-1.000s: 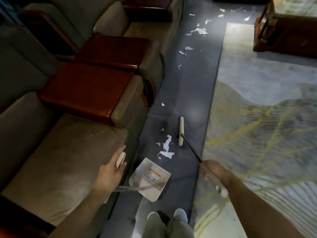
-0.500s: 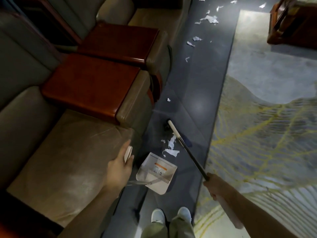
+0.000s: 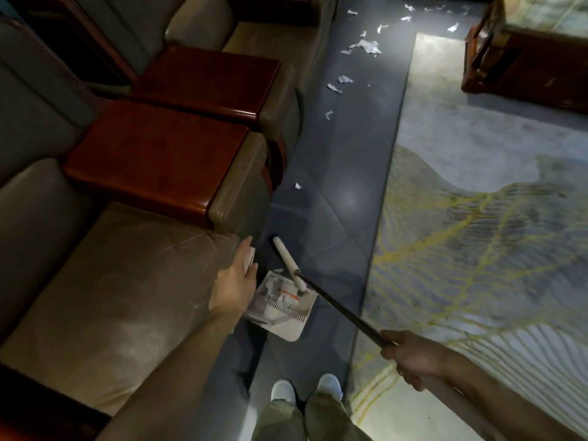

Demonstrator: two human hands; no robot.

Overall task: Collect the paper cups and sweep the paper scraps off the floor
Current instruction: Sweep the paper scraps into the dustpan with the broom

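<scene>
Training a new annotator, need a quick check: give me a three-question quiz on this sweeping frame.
1. True or false: paper scraps already lie inside the dustpan.
2. The right hand grips: A) a cloth, B) the broom by its dark handle, C) the dustpan.
3. Fill in: the unswept scraps farther ahead lie on the dark floor, beside the ___.

Key: 1 true; 2 B; 3 rug.
</scene>
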